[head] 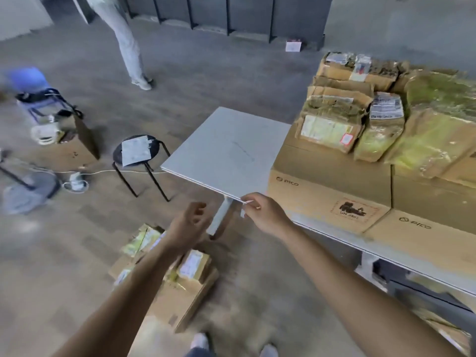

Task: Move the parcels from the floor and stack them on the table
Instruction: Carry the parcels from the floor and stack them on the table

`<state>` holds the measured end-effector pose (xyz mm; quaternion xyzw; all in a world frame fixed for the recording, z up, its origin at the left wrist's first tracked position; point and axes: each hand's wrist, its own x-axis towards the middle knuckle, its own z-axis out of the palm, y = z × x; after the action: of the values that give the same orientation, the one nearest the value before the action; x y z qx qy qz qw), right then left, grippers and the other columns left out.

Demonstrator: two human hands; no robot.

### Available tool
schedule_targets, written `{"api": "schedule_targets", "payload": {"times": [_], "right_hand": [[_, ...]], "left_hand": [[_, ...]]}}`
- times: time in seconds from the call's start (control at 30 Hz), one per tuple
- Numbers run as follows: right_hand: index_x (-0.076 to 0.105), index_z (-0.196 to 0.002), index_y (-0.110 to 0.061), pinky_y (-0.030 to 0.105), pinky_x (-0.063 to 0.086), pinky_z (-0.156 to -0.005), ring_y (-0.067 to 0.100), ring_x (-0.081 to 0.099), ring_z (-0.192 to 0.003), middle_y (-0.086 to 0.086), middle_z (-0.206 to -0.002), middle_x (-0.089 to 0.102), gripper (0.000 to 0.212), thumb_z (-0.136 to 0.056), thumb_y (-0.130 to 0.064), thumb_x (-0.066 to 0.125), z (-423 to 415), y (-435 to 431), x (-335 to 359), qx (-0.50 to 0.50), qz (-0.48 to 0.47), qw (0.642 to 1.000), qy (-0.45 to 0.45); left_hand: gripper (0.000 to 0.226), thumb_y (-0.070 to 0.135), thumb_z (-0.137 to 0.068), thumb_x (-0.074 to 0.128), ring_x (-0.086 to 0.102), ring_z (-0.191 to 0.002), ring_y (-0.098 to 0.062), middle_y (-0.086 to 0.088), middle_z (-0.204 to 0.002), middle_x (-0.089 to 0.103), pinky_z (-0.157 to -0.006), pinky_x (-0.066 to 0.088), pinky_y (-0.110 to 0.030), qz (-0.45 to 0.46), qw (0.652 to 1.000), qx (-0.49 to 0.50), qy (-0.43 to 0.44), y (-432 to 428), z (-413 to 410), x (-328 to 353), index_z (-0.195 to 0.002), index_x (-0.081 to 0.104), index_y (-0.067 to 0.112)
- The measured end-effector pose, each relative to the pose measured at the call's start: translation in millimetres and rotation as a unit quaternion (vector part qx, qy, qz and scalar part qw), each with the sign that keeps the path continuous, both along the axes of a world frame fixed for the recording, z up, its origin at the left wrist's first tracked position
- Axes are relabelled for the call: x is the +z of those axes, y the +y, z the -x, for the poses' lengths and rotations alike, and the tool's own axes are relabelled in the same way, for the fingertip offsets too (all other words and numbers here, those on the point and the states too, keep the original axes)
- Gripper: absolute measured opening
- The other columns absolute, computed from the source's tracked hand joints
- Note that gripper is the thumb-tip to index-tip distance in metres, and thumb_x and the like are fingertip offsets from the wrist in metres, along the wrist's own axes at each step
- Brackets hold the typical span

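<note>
At the near edge of the tabletop (226, 150), pinching a white scrap (249, 201) with right hand (265, 215), left hand (190, 222) loose and empty above floor parcels (193, 264) by the table leg (221, 217); risks a slipping one-handed lift unless scrap dropped.

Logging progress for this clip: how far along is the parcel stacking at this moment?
Done: several parcels lie stacked on two big cartons on the table. In hand: no parcel; the left hand hangs loosely curled above the floor parcels, the right hand is at the table edge, and whether it pinches anything is unclear. Left: that floor pile, not yet moved.
</note>
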<state>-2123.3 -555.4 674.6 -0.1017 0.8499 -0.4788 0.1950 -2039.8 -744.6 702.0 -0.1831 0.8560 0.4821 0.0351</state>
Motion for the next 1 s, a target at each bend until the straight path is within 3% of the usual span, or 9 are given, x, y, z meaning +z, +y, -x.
{"api": "schedule_targets", "payload": {"times": [0.1, 0.23, 0.33, 0.4, 0.5, 0.6, 0.77, 0.9, 1.0], "right_hand": [[0.063, -0.115, -0.022, 0.023, 0.044, -0.067, 0.017, 0.061, -0.086, 0.006, -0.098, 0.065, 0.022, -0.095, -0.023, 0.052, -25, -46, -21, 0.025, 0.004, 0.999, -0.042], [0.062, -0.110, -0.022, 0.016, 0.048, -0.060, 0.012, 0.064, -0.076, 0.000, -0.086, 0.069, 0.019, -0.093, -0.021, 0.053, -55, -110, -46, 0.041, 0.006, 0.996, -0.080], [0.057, -0.095, -0.040, 0.034, 0.054, -0.080, 0.013, 0.066, -0.093, -0.009, -0.101, 0.068, 0.010, -0.092, -0.032, 0.052, -71, -165, -69, 0.052, -0.005, 0.992, -0.117], [0.057, -0.093, -0.042, 0.037, 0.055, -0.084, 0.010, 0.065, -0.095, -0.010, -0.106, 0.066, 0.010, -0.091, -0.034, 0.052, -80, -206, -85, 0.040, -0.008, 0.989, -0.142], [0.061, -0.094, -0.038, 0.028, 0.057, -0.067, 0.001, 0.067, -0.079, -0.011, -0.102, 0.066, 0.011, -0.089, -0.034, 0.052, -96, -266, -113, -0.004, -0.008, 0.983, -0.183], [0.062, -0.098, -0.034, 0.022, 0.051, -0.057, 0.003, 0.067, -0.076, -0.007, -0.104, 0.065, 0.011, -0.093, -0.032, 0.052, -111, -314, -146, -0.038, -0.021, 0.975, -0.219], [0.058, -0.105, -0.038, 0.022, 0.051, -0.063, -0.001, 0.068, -0.083, -0.012, -0.108, 0.063, 0.014, -0.098, -0.035, 0.047, -127, -361, -220, -0.029, -0.060, 0.962, -0.265], [0.058, -0.100, -0.035, 0.037, 0.054, -0.086, 0.008, 0.066, -0.093, -0.009, -0.108, 0.065, 0.013, -0.097, -0.040, 0.047, -116, -376, -296, -0.059, -0.077, 0.964, -0.248], [0.061, -0.113, -0.024, 0.045, 0.053, -0.091, 0.014, 0.063, -0.101, -0.007, -0.112, 0.064, 0.037, -0.092, -0.053, 0.049, -93, -378, -362, -0.096, -0.097, 0.957, -0.257]], "left_hand": [[0.029, 0.010, -0.093, 0.057, 0.061, -0.092, -0.026, -0.012, -0.107, 0.061, -0.082, 0.053, -0.045, -0.007, 0.998, 0.064, -0.014, -49, -26, -11, -0.121, 0.055, 0.005], [0.023, 0.010, -0.091, 0.057, 0.060, -0.084, -0.024, -0.009, -0.094, 0.061, -0.075, 0.056, -0.046, -0.022, 0.992, 0.123, -0.030, -121, -55, -31, -0.112, 0.061, 0.004], [0.015, 0.012, -0.089, 0.057, 0.061, -0.085, -0.022, -0.007, -0.097, 0.063, -0.064, 0.056, -0.035, -0.039, 0.989, 0.138, -0.044, -179, -74, -53, -0.103, 0.061, 0.012], [0.014, 0.013, -0.090, 0.057, 0.061, -0.081, -0.019, -0.004, -0.097, 0.063, -0.058, 0.052, -0.027, -0.041, 0.989, 0.131, -0.049, -221, -83, -71, -0.103, 0.060, 0.014], [0.021, 0.015, -0.089, 0.054, 0.064, -0.081, -0.019, 0.000, -0.100, 0.063, -0.070, 0.057, -0.036, -0.052, 0.988, 0.119, -0.086, -285, -94, -100, -0.110, 0.059, 0.014], [0.023, 0.018, -0.089, 0.053, 0.064, -0.087, -0.023, 0.001, -0.103, 0.063, -0.080, 0.057, -0.042, -0.063, 0.983, 0.117, -0.130, -339, -104, -133, -0.111, 0.060, 0.016], [0.029, 0.018, -0.090, 0.048, 0.061, -0.099, -0.023, -0.001, -0.109, 0.062, -0.088, 0.053, -0.040, -0.066, 0.971, 0.126, -0.192, -391, -112, -211, -0.117, 0.058, 0.016], [0.023, 0.020, -0.088, 0.048, 0.062, -0.077, -0.016, 0.005, -0.102, 0.061, -0.068, 0.052, -0.024, -0.070, 0.965, 0.104, -0.228, -401, -105, -295, -0.110, 0.057, 0.022], [0.023, 0.023, -0.087, 0.048, 0.063, -0.091, -0.022, 0.008, -0.104, 0.060, -0.080, 0.054, -0.033, -0.075, 0.963, 0.078, -0.245, -398, -82, -359, -0.108, 0.057, 0.029]]}}
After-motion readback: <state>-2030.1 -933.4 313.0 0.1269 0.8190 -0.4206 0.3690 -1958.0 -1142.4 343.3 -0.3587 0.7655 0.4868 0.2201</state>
